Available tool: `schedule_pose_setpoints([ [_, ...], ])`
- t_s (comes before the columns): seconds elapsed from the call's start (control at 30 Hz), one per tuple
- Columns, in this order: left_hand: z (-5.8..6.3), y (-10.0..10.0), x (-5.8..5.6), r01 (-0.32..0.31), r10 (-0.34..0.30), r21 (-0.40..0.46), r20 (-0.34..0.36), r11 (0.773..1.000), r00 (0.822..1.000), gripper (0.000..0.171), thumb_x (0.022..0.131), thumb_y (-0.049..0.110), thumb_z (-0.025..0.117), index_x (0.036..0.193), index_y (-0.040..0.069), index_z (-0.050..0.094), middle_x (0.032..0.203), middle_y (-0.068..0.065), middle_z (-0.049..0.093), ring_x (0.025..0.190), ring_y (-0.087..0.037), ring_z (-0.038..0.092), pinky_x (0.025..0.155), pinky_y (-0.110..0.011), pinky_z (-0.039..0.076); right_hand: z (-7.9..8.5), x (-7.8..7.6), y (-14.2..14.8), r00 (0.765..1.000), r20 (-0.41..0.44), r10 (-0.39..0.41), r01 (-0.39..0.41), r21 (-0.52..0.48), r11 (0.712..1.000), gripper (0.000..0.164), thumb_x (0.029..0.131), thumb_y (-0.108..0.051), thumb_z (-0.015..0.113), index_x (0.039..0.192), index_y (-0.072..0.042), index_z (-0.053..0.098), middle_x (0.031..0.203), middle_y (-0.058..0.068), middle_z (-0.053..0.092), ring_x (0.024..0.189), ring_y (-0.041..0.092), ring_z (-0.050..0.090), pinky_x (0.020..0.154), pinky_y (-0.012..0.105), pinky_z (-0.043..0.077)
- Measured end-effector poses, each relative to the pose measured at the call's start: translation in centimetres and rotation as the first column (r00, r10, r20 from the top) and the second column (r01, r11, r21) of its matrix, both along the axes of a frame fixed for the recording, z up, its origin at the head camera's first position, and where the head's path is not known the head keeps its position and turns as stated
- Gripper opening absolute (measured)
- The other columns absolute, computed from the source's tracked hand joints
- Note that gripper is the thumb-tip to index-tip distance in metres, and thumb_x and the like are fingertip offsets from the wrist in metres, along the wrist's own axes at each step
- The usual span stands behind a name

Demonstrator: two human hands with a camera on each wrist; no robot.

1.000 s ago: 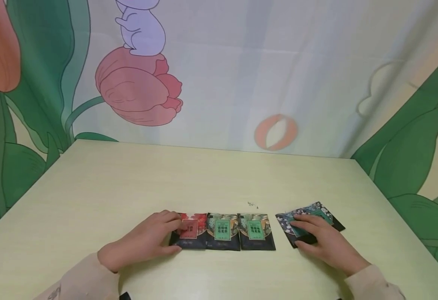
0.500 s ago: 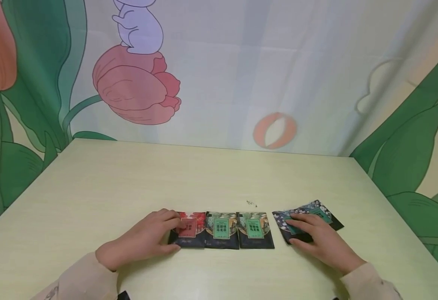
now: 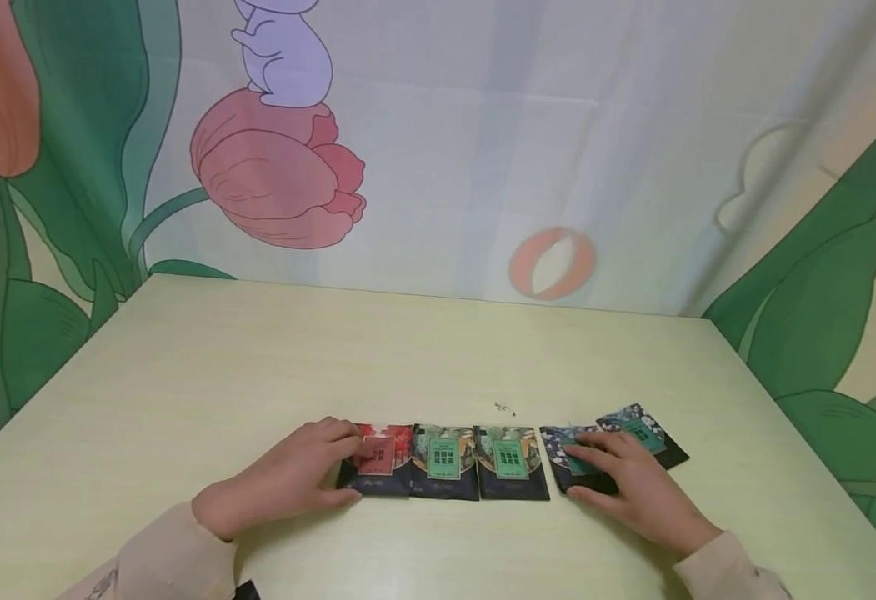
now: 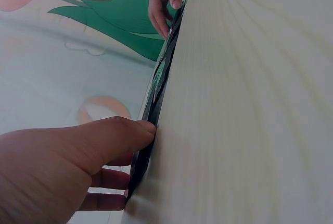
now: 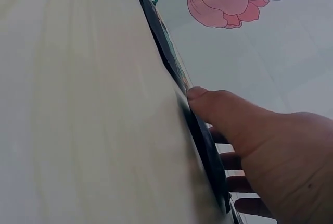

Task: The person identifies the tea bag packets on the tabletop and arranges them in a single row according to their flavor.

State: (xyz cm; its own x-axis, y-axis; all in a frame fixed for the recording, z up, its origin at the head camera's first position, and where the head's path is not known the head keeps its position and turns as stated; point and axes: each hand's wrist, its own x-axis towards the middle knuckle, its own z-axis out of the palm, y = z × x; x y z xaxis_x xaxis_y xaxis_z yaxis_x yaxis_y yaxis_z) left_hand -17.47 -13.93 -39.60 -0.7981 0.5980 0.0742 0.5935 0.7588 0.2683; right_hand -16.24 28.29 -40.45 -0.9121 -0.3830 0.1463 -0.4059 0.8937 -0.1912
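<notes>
Several flat sachets printed with Chinese characters lie on the table. My left hand [image 3: 287, 479] rests on the red sachet [image 3: 392, 467] at the row's left end, its thumb [image 4: 138, 133] touching the near edge. Two green-labelled sachets [image 3: 445, 479] [image 3: 513, 479] adjoin it to the right. My right hand [image 3: 640, 492] presses relaxed fingers on a dark blue flowered sachet [image 3: 558, 442], thumb at its near edge; the hand covers part of it. This sachet stands just right of the row, with a narrow gap. Another blue flowered sachet [image 3: 643, 429] lies tilted behind the right hand.
The pale wooden table [image 3: 332, 350] stretches back to a printed curtain [image 3: 438, 167] with tulips and a rabbit. A small dark mark [image 3: 506, 408] shows on the tabletop behind the row.
My right hand has slid the blue flowered sachet left toward the row and turned it straighter, uncovering more of the tilted sachet. The left hand has kept its place.
</notes>
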Motion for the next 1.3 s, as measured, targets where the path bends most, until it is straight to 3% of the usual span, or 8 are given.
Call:
schedule_pose_setpoints([
  [0.27,0.1,0.0,0.0,0.022,-0.022,0.002,-0.013,1.000,1.000,0.043,0.078,0.034,0.077,0.115,0.015,0.066,0.115,0.001,0.061,0.108,-0.019,0.055,0.097,-0.042,0.048,-0.4,0.3,-0.2,1.000,-0.003,-0.015,0.015,0.007,1.000,0.055,0.083,-0.055,0.066,0.127,-0.023,0.063,0.133,0.007,0.057,0.124,0.032,0.048,0.099,0.057,0.044],
  [0.77,-0.2,-0.3,0.3,0.014,-0.013,0.024,-0.025,1.000,1.000,0.045,0.078,0.035,0.077,0.115,0.015,0.066,0.117,-0.001,0.062,0.109,-0.020,0.056,0.096,-0.043,0.049,-0.4,0.4,-1.0,1.000,-0.001,0.015,-0.015,-0.003,1.000,0.055,0.083,-0.060,0.062,0.125,-0.025,0.064,0.129,0.003,0.059,0.123,0.030,0.051,0.110,0.061,0.032],
  [1.3,0.3,-0.2,0.1,0.052,-0.050,0.029,-0.064,0.998,0.997,0.040,0.078,0.033,0.078,0.112,0.016,0.066,0.115,0.000,0.062,0.104,-0.019,0.056,0.093,-0.042,0.049,0.1,0.6,-0.9,1.000,-0.008,0.009,-0.009,0.011,1.000,0.057,0.083,-0.061,0.062,0.126,-0.024,0.063,0.130,0.004,0.058,0.123,0.031,0.052,0.108,0.060,0.035],
])
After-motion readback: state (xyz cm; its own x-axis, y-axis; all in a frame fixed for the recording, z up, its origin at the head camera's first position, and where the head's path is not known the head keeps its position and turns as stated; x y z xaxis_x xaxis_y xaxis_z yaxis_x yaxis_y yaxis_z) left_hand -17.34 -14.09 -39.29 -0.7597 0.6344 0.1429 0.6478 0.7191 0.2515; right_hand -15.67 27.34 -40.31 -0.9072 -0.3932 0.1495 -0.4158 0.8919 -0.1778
